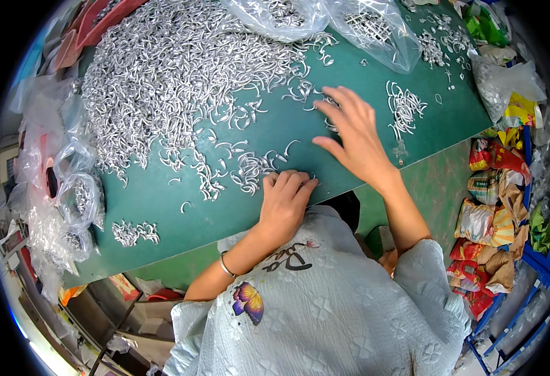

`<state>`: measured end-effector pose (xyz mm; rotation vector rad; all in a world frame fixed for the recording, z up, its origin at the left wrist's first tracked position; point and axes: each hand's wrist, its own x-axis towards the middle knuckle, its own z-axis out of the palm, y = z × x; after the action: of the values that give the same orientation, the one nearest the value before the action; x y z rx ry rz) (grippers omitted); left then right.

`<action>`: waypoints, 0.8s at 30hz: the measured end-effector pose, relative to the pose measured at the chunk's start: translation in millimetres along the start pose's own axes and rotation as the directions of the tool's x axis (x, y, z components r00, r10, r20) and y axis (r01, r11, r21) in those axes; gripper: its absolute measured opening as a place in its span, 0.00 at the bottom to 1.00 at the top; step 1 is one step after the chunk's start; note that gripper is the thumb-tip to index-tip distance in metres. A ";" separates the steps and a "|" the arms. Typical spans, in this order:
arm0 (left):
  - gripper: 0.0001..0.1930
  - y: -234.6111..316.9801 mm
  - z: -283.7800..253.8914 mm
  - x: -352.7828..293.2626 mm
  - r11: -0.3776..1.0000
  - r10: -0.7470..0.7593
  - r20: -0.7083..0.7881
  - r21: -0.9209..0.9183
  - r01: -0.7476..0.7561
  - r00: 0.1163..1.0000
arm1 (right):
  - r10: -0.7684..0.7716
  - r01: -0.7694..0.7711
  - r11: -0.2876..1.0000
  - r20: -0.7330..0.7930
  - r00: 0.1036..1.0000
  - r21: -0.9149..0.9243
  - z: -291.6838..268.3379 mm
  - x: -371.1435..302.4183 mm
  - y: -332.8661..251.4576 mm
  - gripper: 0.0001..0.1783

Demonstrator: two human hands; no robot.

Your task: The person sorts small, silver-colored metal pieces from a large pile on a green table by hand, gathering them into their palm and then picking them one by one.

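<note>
Left hand (285,199) low in the centre of the frame, fingers curled together, knuckles up, fingertips pressed down on the green table (162,207) at the near edge of a small cluster of silver hooks (253,168); whether any piece is pinched under the curled fingers cannot be told. Thin bracelet (226,266) on the left wrist. Right hand (353,135) just above and right of centre, flat and spread, fingers apart and pointing toward the upper left, palm down over scattered loose hooks (303,93), holding nothing visible. Both hands close together, not touching.

Big pile of silver hooks (174,69) filling the upper left and upper centre of the table, thinning out toward the hands. 1 small separate batch of hooks (134,232) at lower left near the table edge, another batch (405,108) right of the right hand. 2 clear plastic bags (325,19) with more metal pieces along the top edge. Crumpled clear bags (62,188) heaped at the left rim. Colourful snack packets (491,219) stacked at the right, beside a blue frame (547,263). Pale blue patterned shirt (325,307) with a butterfly print across the bottom of the frame.
</note>
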<state>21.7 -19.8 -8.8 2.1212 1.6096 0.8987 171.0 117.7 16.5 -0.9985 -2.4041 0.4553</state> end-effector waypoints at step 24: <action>0.16 -0.9 -1.0 -3.2 1.000 0.014 -0.018 -0.015 -0.014 1.000 | 0.375 -0.436 0.442 0.280 0.884 0.784 -3.3 28.2 38.7 0.12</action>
<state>19.8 -22.6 -9.6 2.1227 1.5930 0.9342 177.4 164.7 9.6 -1.0540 -1.5551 1.6557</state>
